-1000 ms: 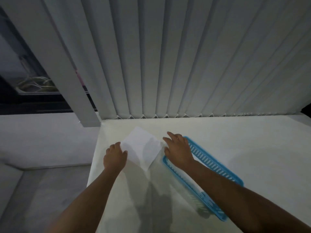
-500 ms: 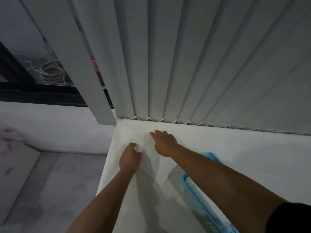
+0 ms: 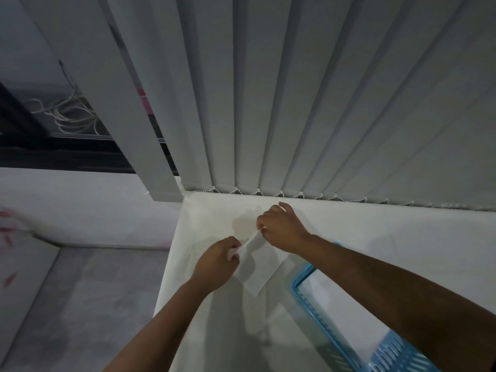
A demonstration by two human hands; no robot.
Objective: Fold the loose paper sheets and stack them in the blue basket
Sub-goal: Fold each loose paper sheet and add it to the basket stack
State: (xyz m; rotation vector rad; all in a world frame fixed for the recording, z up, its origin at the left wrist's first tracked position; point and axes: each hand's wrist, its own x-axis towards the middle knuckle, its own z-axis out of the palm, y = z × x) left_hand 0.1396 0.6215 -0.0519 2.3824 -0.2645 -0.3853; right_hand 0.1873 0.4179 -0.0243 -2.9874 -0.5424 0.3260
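A white paper sheet lies on the near left part of the white table, its far edge lifted off the surface while its near corner stays flat, pointing toward me. My left hand pinches the raised edge at its left end, fingers closed together on the paper. My right hand pinches the same edge farther back, thumb and forefinger clamped on it, the other fingers curled loosely above. The lifted strip of paper runs taut between my two hands, thin and edge-on to the camera.

Just to the right of the sheet, under my right forearm, sits the blue basket, a slotted plastic tray set at an angle to the table edge. Its near end runs out of view at the bottom right. Something pale lies inside it, though I cannot tell whether it is folded paper or the bare floor of the basket.

Behind the table hang grey vertical blinds, their weighted bottoms linked by a bead chain along the table's far edge. To the left, past the blinds, a dark window frame shows a tangle of pale cables. A grey floor lies below the table's left edge.
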